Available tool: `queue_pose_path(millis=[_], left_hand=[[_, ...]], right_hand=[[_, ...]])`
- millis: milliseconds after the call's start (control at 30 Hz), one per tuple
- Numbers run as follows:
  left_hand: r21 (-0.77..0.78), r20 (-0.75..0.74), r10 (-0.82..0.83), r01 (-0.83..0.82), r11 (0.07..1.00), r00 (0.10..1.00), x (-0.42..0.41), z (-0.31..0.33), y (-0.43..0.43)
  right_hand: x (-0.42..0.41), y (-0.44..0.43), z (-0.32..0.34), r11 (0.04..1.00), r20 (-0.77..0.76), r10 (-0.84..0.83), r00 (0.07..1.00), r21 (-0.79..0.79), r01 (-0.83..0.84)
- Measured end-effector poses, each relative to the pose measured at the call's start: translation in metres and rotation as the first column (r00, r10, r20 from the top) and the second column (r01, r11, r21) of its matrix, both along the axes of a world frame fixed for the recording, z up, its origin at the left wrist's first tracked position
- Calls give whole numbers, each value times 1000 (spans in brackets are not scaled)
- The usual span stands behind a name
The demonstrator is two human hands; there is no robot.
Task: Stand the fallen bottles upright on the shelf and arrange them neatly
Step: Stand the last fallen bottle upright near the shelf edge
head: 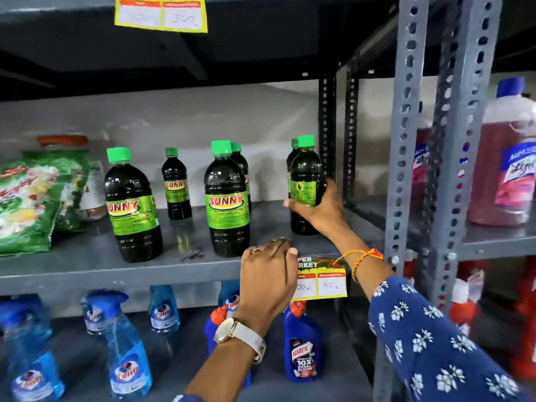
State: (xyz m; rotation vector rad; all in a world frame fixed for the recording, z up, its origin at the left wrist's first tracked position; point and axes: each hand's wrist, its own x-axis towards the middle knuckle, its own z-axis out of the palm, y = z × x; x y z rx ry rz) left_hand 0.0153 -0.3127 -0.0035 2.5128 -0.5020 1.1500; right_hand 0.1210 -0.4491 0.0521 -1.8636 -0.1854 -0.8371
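Several dark bottles with green caps and green SUNNY labels stand upright on the grey shelf (87, 265). My right hand (319, 210) grips the rightmost bottle (306, 175), label turned away, close to the shelf's right post; another bottle stands just behind it. Front centre stands a large bottle (227, 198) with one more behind it. A large one (132, 204) is at the left and a small one (176, 184) at the back. My left hand (266, 274) rests palm down on the shelf's front edge, holding nothing.
Green detergent packets (32, 198) lean at the shelf's left end. A yellow price tag (322, 281) hangs on the front edge. Blue spray bottles (127, 343) and a Harpic bottle (303, 343) fill the shelf below. Perforated steel posts (406, 140) and pink jugs (504, 166) are to the right.
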Motion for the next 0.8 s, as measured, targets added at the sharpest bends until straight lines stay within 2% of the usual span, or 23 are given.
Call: queue_pose_path(millis=[100,167,267,333,433,600,800], left_hand=[[-19,11,5,-5,1000,1000,1,-2,-1],[-18,11,-1,2,1000,1000,1,-3,-1],[-13,-2,0,0,1000,1000,1,-3,-1],[-22,-9,7,-7,1000,1000,1,-3,-1],[-32,4,17,-17,999,1000,1,-4,-1],[-39,9,26,-26,999,1000,1,-5,-2],[-57,13,20,-19,998,1000,1,-5,-2]], right_hand=[[3,-2,-1,999,-124,-3,992,-32,-1],[3,-5,0,1000,-173,26,985,20,-23],[3,-7,3,982,-167,127,978,161,-100],[3,-6,4,975,-149,139,979,193,-108],[2,-6,2,986,-142,65,988,162,-41],[1,-7,1,971,-140,176,974,189,-148],[2,-7,1,980,-184,157,970,152,-130]])
